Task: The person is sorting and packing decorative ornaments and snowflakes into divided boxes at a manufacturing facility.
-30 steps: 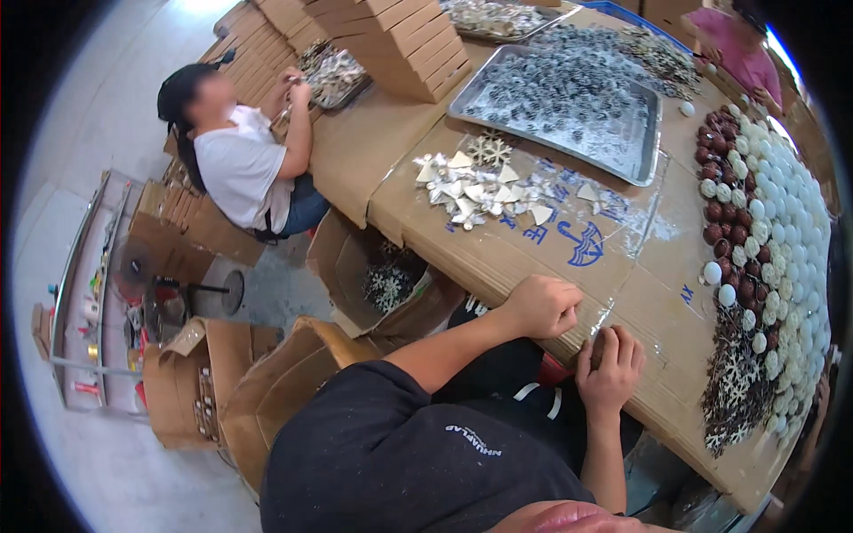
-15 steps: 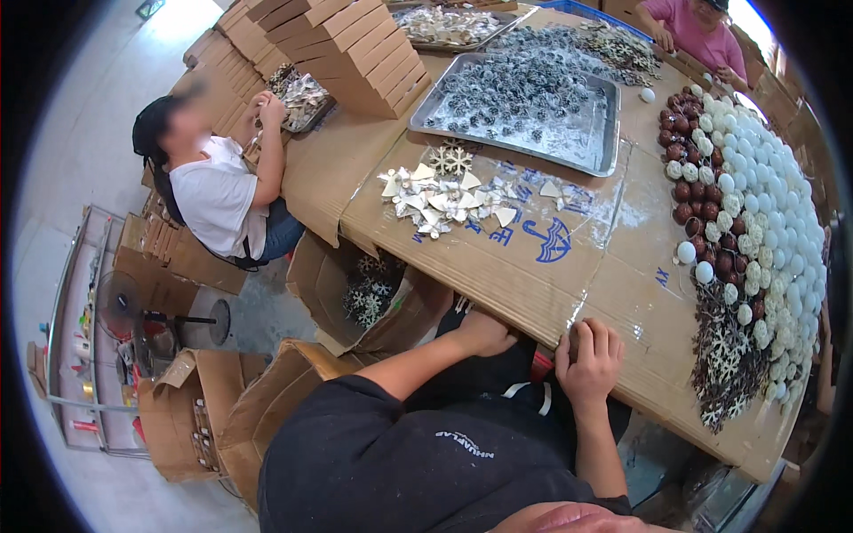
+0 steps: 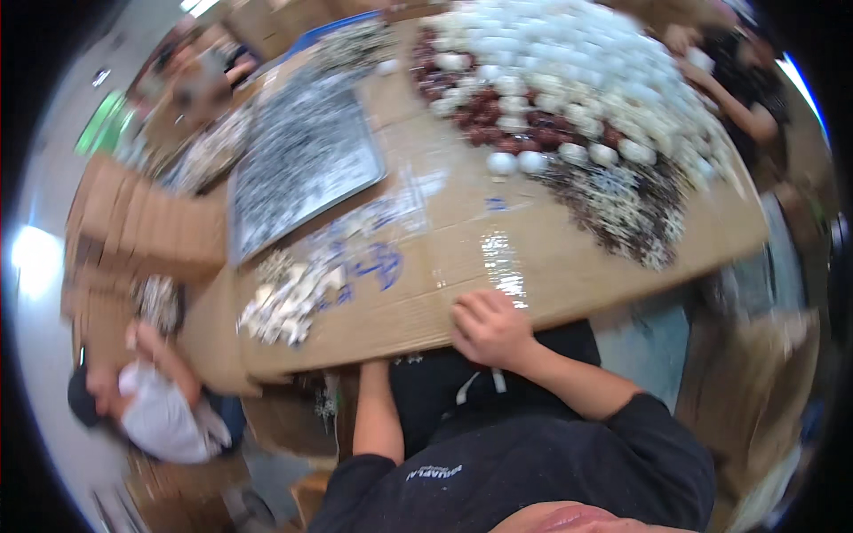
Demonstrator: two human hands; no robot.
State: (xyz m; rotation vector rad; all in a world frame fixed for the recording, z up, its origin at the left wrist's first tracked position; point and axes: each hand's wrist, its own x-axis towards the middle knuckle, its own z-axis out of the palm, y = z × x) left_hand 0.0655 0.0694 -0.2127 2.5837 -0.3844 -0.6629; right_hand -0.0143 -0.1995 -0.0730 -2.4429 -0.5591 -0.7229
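My right hand (image 3: 491, 329) rests on the near edge of the cardboard-covered table (image 3: 453, 258). Its fingers are curled and closed, and whatever may be under them is hidden. From the lower left my left forearm (image 3: 378, 417) reaches up to the table edge, where the hand disappears beneath it. Left of my right hand lies a heap of pale petal-shaped ornaments (image 3: 293, 302). Farther right spreads a pile of brown and white snowflake pieces (image 3: 622, 213), below the white balls (image 3: 551, 44) and dark red balls (image 3: 533, 133).
A metal tray (image 3: 384, 169) of frosted dark pieces sits behind the ornaments. Stacked cardboard boxes (image 3: 151, 218) stand at left. A person in white (image 3: 169, 409) works there; another in black (image 3: 751, 98) is at the far right. Large cartons (image 3: 746, 382) stand below the table's right end.
The view has swung to the right and blurred, so the table's contents sit farther left. My right hand stays at the table edge; my left hand has slipped out of sight under it.
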